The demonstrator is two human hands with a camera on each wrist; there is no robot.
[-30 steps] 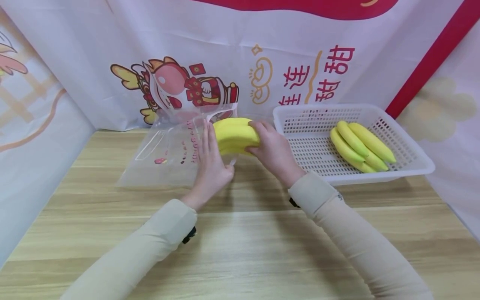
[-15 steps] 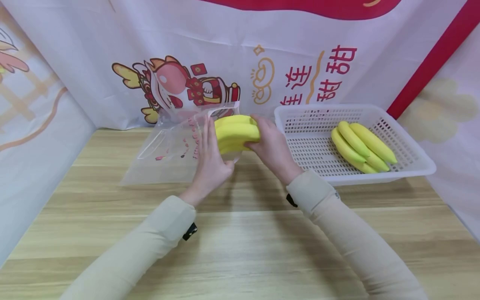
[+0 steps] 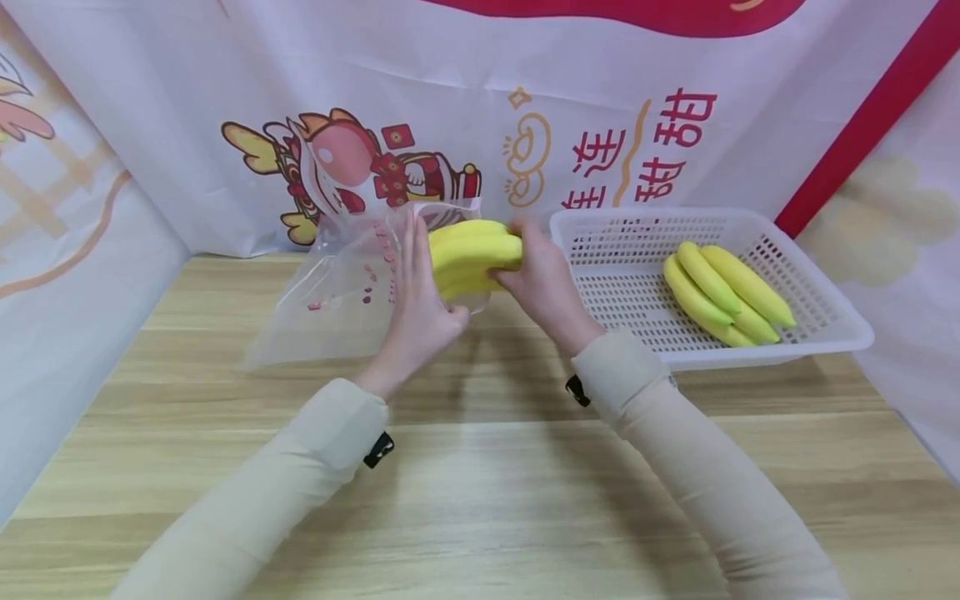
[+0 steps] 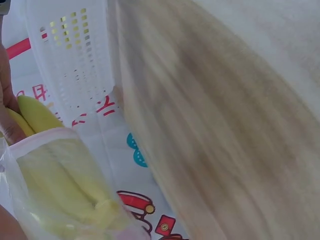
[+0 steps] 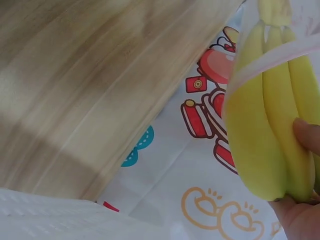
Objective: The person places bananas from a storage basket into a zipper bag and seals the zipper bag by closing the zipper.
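Note:
My right hand [image 3: 546,279] grips the lower end of a yellow bunch of bananas [image 3: 480,258], held up over the table. In the right wrist view, thumb and fingers pinch the banana tips [image 5: 295,185], while the joined stem end lies inside a clear plastic bag [image 3: 318,329] with red print. The bag's pale pink rim [image 5: 270,62] crosses the bunch partway along. At the bag's mouth, my left hand [image 3: 420,312] stands with straight fingers beside the bunch, its thumb apart. Through the bag [image 4: 55,185], the left wrist view shows the bananas tilted.
A white slotted plastic basket [image 3: 757,354] stands on the right, with another bunch of bananas [image 3: 720,292] at its right side. The wooden table [image 3: 480,500] ends at a printed white cloth [image 3: 525,75] hanging behind.
Both hands have lifted the bunch slightly up and away. The bag's mouth has risen and spread further round the bananas, and its left part has crumpled a little.

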